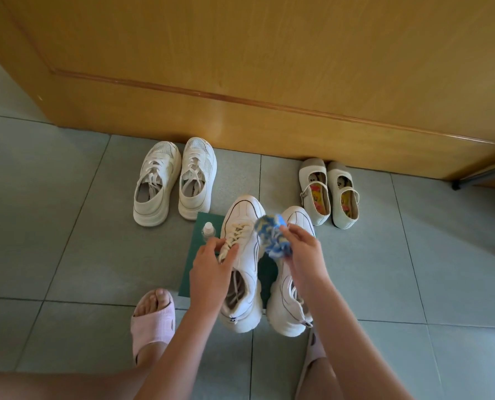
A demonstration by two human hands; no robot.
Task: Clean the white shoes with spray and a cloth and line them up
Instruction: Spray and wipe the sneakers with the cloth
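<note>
Two white chunky sneakers lie on a green mat (195,256) in front of me. My left hand (211,268) grips the left sneaker (244,284) over its laces. In my right hand (302,249) is a bunched blue, white and yellow cloth (273,236), held above the gap between the two shoes. The right sneaker (286,301) lies partly under my right forearm. A small clear spray bottle (208,230) with a white cap stands on the mat just left of the held sneaker.
A pair of white mesh sneakers (174,180) sits at the back left, toes to the wooden door (269,82). Cream strap shoes (328,193) with colourful insoles sit at the back right. My feet in pink slippers (152,321) rest on the grey tiles.
</note>
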